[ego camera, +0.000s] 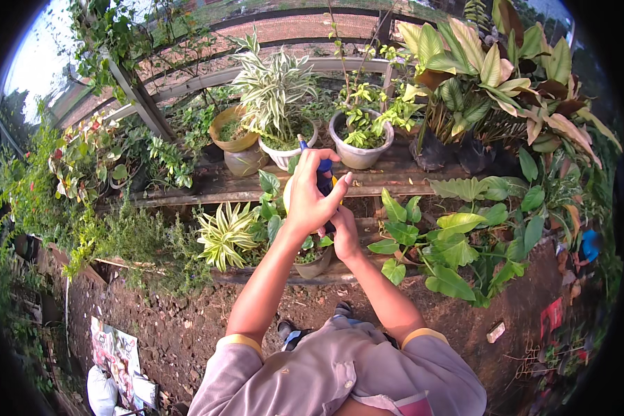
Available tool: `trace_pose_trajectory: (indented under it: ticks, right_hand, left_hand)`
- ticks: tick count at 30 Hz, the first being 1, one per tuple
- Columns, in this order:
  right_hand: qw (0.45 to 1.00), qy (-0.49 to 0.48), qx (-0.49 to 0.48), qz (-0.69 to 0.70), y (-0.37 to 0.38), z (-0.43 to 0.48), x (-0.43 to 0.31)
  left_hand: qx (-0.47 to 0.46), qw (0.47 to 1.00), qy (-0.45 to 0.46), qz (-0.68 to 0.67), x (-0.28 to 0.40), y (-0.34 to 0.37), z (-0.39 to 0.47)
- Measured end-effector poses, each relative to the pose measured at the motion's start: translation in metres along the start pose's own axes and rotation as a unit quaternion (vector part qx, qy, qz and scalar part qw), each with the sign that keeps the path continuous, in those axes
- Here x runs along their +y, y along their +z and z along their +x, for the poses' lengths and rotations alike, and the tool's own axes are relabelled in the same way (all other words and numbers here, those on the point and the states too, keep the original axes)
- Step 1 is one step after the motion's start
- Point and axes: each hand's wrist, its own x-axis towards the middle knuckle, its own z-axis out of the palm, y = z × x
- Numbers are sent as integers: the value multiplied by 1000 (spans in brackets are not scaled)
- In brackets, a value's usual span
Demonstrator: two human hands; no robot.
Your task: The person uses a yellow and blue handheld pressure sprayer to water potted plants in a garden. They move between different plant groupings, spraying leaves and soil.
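Both hands are raised in front of me around a pump sprayer (324,176) with a blue and dark head and some yellow at its side. Its nozzle (302,140) points away from me, towards a white pot (286,157) of striped dracaena (274,93). My left hand (312,195) wraps the upper part, with the thumb out to the right. Lower and closer to me, my right hand (346,236) grips it too; the hands hide most of its body. A grey-white pot (361,148) with a leafy shrub stands just beyond, to the right.
Wooden plank shelves (405,182) carry several potted plants. Broad-leaved plants (457,244) spread on the right, a spiky variegated plant (226,234) on the lower tier. A brick (495,332), a white sack (102,390) and a printed sheet (114,348) lie on bare soil. At far right is a person (588,247).
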Motion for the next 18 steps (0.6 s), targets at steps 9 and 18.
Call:
trace_pose_trajectory:
  ticks: [9,18]
  right_hand:
    - [994,113,6,2,-63,-32,0]
    - [999,31,1,9,-84,-31,-10]
  left_hand:
    - [15,992,-119,-44,-23,66,-27]
    - [17,996,-81,-18,11,84,-25]
